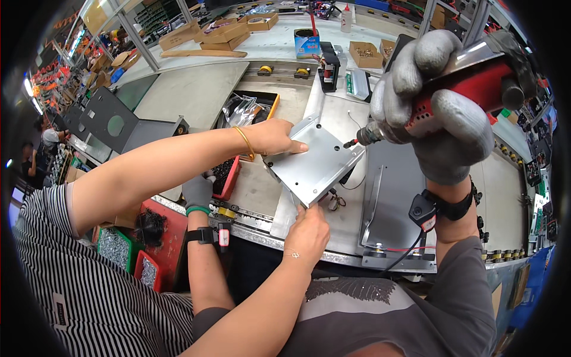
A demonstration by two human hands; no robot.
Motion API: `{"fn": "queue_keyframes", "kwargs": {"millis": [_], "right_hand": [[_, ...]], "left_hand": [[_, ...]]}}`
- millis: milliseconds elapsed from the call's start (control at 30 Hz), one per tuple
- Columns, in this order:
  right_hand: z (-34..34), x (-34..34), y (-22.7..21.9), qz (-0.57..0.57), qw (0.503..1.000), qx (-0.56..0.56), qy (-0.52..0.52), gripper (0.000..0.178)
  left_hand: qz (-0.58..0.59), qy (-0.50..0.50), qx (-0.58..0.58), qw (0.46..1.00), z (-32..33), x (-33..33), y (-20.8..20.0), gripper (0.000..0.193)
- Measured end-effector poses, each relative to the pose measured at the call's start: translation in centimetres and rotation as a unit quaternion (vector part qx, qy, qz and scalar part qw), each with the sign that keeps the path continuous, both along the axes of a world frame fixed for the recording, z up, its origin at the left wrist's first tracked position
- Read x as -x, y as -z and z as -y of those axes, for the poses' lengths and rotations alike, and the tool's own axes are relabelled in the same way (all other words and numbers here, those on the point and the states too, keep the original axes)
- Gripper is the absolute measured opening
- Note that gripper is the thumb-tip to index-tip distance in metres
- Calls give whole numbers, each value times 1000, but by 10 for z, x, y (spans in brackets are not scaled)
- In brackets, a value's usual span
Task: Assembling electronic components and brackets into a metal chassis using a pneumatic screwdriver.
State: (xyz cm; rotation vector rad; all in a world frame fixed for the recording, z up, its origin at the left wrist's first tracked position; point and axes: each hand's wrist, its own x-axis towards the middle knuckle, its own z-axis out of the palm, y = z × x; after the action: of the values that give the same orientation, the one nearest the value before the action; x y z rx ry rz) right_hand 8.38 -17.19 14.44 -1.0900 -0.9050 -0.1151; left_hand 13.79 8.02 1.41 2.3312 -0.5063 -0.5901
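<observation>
One metal plate (316, 162) between gloved hands (197, 193) (461, 122)

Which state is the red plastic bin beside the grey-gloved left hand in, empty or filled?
Not empty: small black parts lie inside the red plastic bin. Its exact fill level cannot be told.

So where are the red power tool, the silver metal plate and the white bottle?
Red power tool (464, 83), head view: its red housing.
Silver metal plate (315, 159), head view: middle of its flat face.
White bottle (346, 22), head view: side of its body.
</observation>
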Motion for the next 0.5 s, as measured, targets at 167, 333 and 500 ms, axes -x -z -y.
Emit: {"fn": "queue_keyframes", "kwargs": {"millis": [167, 333, 500], "right_hand": [[-3, 8, 1, -11, 998, -10, -54, 38], [-7, 16, 2, -62, 998, 11, -8, 38], [-20, 25, 2, -71, 993, 10, -97, 37]], "left_hand": [[-10, -115, 166, 979, -12, 67, 11, 50], [-20, -208, 325, 922, -23, 138, 27, 39], [-23, -309, 468, 827, -26, 166, 20, 29]]}}
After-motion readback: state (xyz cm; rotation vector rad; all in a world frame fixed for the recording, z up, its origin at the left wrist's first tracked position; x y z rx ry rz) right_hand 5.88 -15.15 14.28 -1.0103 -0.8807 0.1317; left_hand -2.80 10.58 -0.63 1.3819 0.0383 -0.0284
